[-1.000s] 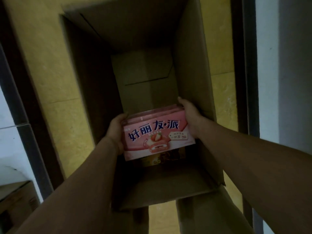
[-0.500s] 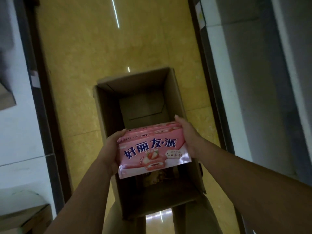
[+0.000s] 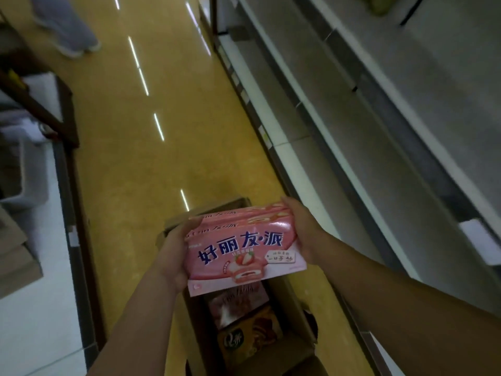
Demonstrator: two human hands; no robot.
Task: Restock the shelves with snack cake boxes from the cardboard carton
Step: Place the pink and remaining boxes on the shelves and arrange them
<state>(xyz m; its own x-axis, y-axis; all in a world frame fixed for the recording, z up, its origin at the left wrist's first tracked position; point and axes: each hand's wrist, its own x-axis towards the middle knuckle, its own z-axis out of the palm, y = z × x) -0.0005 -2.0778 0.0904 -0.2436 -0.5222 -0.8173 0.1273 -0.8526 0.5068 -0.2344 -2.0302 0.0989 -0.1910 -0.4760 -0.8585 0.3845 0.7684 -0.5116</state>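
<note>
Raised since the earlier frame, the pink snack cake boxes (image 3: 244,248) now sit above the near half of the cardboard carton (image 3: 291,299), and the view has swung up to take in the aisle and the shelving. Left hand (image 3: 173,256) and right hand (image 3: 301,226) press the stack from its two ends, fingers (image 3: 291,210) wrapped over the box edges in a firm grasp; at least two boxes are stacked, printed faces toward the camera. Below the stack, inside the carton, lie more packages (image 3: 244,316), one pinkish and one brown, partly hidden by the held boxes. Yellow floor (image 3: 151,164) runs ahead as an open aisle with bright light reflections along it. Grey shelves (image 3: 379,137) line the right side, their front edges running diagonally close beside the carton's right wall; a white tag (image 3: 479,240) sits on one shelf lip. On the left stands a dark-framed fixture (image 3: 67,147) with a pale bin (image 3: 24,172) and cardboard pieces (image 3: 13,256). Far up the aisle, another person's trouser legs (image 3: 67,25) are in view, well apart from the hands.
</note>
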